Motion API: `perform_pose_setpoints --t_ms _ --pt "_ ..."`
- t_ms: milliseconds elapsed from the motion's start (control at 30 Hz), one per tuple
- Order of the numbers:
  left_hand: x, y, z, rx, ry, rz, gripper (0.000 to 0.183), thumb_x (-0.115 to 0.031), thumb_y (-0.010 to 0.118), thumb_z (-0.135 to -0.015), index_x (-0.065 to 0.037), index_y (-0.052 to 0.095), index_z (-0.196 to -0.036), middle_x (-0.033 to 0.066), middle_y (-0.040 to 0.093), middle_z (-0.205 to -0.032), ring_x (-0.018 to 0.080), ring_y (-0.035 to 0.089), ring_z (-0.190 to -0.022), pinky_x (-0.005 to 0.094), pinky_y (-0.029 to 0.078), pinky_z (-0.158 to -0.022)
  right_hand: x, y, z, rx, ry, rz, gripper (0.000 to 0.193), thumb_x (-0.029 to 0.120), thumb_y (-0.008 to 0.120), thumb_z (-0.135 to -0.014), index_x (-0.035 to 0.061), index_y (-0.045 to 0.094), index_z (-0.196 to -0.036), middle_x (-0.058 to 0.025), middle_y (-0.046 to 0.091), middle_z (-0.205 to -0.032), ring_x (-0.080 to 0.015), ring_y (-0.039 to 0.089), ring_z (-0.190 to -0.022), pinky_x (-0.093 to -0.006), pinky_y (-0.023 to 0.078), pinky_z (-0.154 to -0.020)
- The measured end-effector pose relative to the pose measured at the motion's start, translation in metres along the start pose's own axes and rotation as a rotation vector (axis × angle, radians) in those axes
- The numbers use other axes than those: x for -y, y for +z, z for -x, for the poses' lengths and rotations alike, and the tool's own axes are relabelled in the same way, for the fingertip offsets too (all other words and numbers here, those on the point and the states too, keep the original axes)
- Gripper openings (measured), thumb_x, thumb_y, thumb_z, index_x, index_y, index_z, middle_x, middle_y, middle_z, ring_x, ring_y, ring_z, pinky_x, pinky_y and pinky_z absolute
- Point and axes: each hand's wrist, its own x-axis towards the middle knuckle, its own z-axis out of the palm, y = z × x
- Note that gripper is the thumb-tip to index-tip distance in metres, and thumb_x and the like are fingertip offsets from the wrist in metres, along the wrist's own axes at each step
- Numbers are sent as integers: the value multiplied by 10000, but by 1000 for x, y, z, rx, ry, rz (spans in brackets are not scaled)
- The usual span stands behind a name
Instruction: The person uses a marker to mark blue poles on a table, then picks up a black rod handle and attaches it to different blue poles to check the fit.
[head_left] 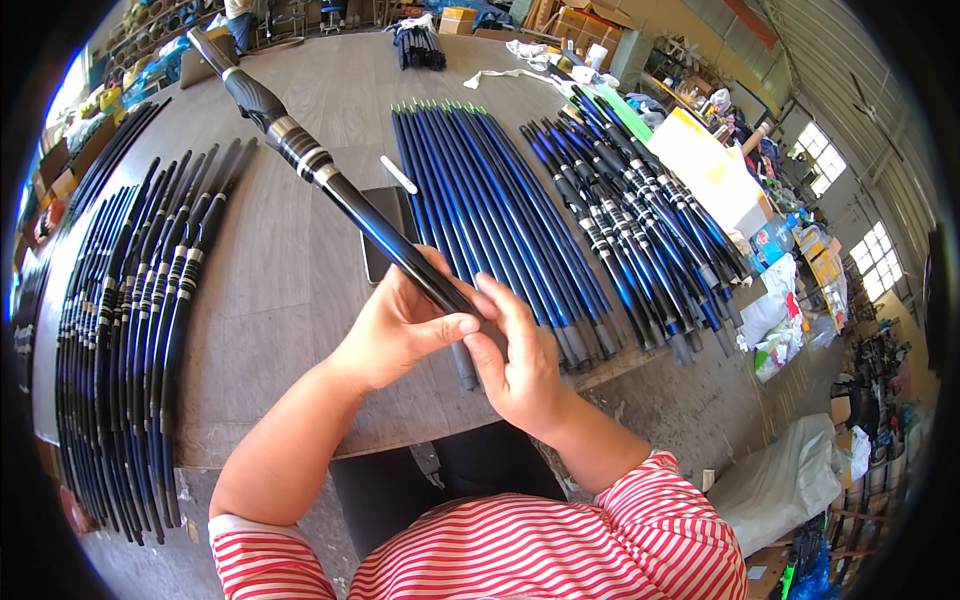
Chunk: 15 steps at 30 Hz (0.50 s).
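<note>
A dark blue and black fishing rod [372, 226], with silver rings and a shaped black grip toward its far end, slants up and left above the table. My left hand [400, 330] is closed round its lower part, thumb laid along the near side. Close beside it, my right hand [522, 365] is closed at the rod's near end, which its fingers partly hide. Below and beyond my hands lies a row of slim blue rod blanks [480, 215] with greenish tips at the far end. A white pen-like stick [398, 175] rests at their left, next to a dark flat rectangular object [376, 240].
Many black rods with silver rings [140, 330] lie along the table's left side, some jutting past its edge. More blue-black rods [640, 220] are piled at the right. A dark bundle [418, 48] sits at the far edge of the table [270, 290]. Plastic bags [775, 320] hang beyond the right edge.
</note>
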Motion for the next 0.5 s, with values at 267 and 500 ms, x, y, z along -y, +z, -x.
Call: perform_pose_setpoints --t_ms 267,500 --pt "-10 -22 -8 -326 138 -264 389 -154 589 -854 -73 284 -1081 96 585 -876 243 634 -814 314 525 -643 -44 -78 2 -44 383 435 274 209 641 -806 10 611 -992 -77 590 -779 -136 561 -599 -259 464 -517" --pt "-20 -38 -14 -507 260 -147 452 -122 571 -866 -29 235 -1153 100 569 -891 254 635 -794 281 536 -609 -69 -101 33 256 640 556 382 245 678 -758 -16 584 -1021 -115 588 -750 -221 568 -640 -318 469 -617"
